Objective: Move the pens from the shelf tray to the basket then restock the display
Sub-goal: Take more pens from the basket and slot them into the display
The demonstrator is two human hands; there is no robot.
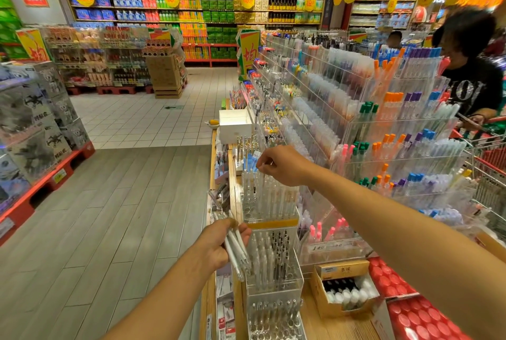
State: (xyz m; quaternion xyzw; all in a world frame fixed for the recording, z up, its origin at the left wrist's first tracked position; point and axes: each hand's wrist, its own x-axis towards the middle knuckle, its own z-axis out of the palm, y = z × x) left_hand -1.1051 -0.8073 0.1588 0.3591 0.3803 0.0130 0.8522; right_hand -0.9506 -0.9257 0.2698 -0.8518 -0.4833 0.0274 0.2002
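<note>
My left hand (219,243) grips a bundle of several clear white pens (236,252) low beside the display's left edge. My right hand (282,165) reaches across over a clear acrylic pen holder (269,202) full of upright clear pens, its fingertips pinching the top of one pen there. Just below stands a second clear holder (273,260) with clear and dark pens. No basket is in view.
Tiered acrylic racks (383,126) of coloured pens fill the right side. A white box (235,124) sits farther along the shelf. A cardboard box of bottles (343,289) and red packs (410,306) lie at lower right. A person (471,71) stands behind a cart (490,164). Open floor lies left.
</note>
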